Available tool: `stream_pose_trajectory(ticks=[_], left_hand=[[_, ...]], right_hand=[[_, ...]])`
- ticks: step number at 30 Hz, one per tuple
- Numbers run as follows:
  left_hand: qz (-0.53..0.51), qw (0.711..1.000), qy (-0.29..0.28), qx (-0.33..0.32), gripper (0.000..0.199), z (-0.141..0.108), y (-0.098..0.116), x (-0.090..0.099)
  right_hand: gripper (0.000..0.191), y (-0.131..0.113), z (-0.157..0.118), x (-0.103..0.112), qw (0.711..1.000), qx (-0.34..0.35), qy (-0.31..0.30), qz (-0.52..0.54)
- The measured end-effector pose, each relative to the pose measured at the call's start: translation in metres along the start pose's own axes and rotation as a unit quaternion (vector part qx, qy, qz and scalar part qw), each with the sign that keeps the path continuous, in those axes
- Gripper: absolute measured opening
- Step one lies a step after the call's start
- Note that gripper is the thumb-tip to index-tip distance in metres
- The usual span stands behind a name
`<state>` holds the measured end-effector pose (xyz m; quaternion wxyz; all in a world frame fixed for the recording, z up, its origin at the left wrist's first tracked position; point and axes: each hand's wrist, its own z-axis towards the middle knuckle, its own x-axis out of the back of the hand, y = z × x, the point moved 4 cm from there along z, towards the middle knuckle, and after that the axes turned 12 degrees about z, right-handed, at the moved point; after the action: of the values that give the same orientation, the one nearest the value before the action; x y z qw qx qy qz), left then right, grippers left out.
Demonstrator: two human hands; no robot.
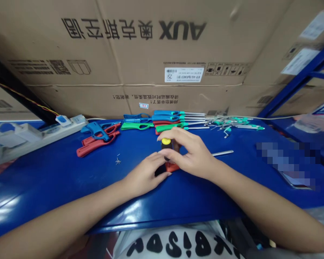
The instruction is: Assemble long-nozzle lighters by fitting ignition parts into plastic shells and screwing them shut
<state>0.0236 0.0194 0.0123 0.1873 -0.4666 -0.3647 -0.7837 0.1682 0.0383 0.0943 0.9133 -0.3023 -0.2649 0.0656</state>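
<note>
My right hand (pixel 190 153) has its fingers wrapped round a short black screwdriver with a yellow cap (pixel 166 142), held upright. Beneath it lies a red lighter body (pixel 172 167), mostly covered by my hands. My left hand (pixel 147 174) is closed on the red lighter body from the left, its thumb at the near edge. A metal tube (pixel 223 153) sticks out to the right, past my right hand. The screwdriver's tip is hidden. Several small screws (pixel 118 160) lie on the blue table to the left.
Blue and red lighter shells (pixel 97 142) are piled at the left, beside a white power strip (pixel 54 133). Assembled lighters (pixel 167 118) and loose green-tipped tubes (pixel 239 124) line the back of the blue table (pixel 70 190), before a large cardboard box (pixel 140 54). A phone-like item (pixel 297 179) lies right.
</note>
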Motion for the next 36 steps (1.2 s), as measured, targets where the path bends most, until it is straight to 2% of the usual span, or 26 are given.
stream_pose_trajectory(ticks=[2, 4, 5, 7, 9, 11, 13, 16, 19, 21, 24, 27, 31, 36], left_hand=[[0.017, 1.0, -0.026, 0.006, 0.026, 0.001, 0.001, 0.006], [0.052, 0.996, -0.063, 0.022, 0.028, 0.002, 0.001, 0.016], [0.073, 0.994, -0.08, 0.034, 0.031, 0.002, 0.001, 0.021], [0.121, 0.985, -0.105, 0.057, 0.037, 0.001, 0.0, 0.033], [0.168, 0.974, -0.129, 0.08, 0.041, 0.0, 0.0, 0.04], [0.186, 0.968, -0.145, 0.089, 0.043, 0.0, 0.0, 0.04], [0.184, 0.968, -0.149, 0.085, 0.042, 0.002, 0.001, 0.036], [0.191, 0.968, -0.145, 0.07, 0.039, 0.01, 0.001, 0.026], [0.199, 0.967, -0.149, 0.058, 0.037, 0.022, -0.004, 0.02], [0.185, 0.969, -0.157, 0.044, 0.034, 0.031, -0.009, 0.021], [0.157, 0.978, -0.138, 0.019, 0.029, 0.048, -0.017, 0.03], [0.153, 0.984, -0.091, -0.008, 0.026, 0.066, -0.026, 0.044], [0.197, 0.98, -0.039, -0.013, 0.024, 0.092, -0.045, 0.057], [0.244, 0.969, -0.027, -0.005, 0.027, 0.112, -0.069, 0.052]], right_hand=[[0.019, 0.004, 0.002, 0.012, 0.998, -0.049, 0.042, 0.028], [0.017, 0.009, 0.003, 0.033, 0.991, -0.096, 0.092, 0.03], [0.017, 0.012, 0.002, 0.047, 0.987, -0.112, 0.112, 0.007], [0.018, 0.016, -0.002, 0.078, 0.977, -0.118, 0.145, -0.104], [0.018, 0.021, -0.009, 0.108, 0.95, -0.124, 0.129, -0.257], [0.02, 0.03, -0.02, 0.136, 0.911, -0.149, 0.118, -0.367], [0.022, 0.038, -0.033, 0.157, 0.878, -0.198, 0.116, -0.421], [0.02, 0.045, -0.048, 0.178, 0.854, -0.255, 0.14, -0.43], [0.019, 0.05, -0.057, 0.19, 0.83, -0.327, 0.153, -0.424], [0.015, 0.057, -0.061, 0.194, 0.811, -0.387, 0.122, -0.421], [0.008, 0.075, -0.073, 0.195, 0.777, -0.492, 0.018, -0.391], [0.013, 0.091, -0.09, 0.189, 0.735, -0.577, -0.096, -0.343], [0.012, 0.1, -0.1, 0.18, 0.707, -0.603, -0.154, -0.336], [0.009, 0.099, -0.096, 0.175, 0.695, -0.602, -0.176, -0.353]])
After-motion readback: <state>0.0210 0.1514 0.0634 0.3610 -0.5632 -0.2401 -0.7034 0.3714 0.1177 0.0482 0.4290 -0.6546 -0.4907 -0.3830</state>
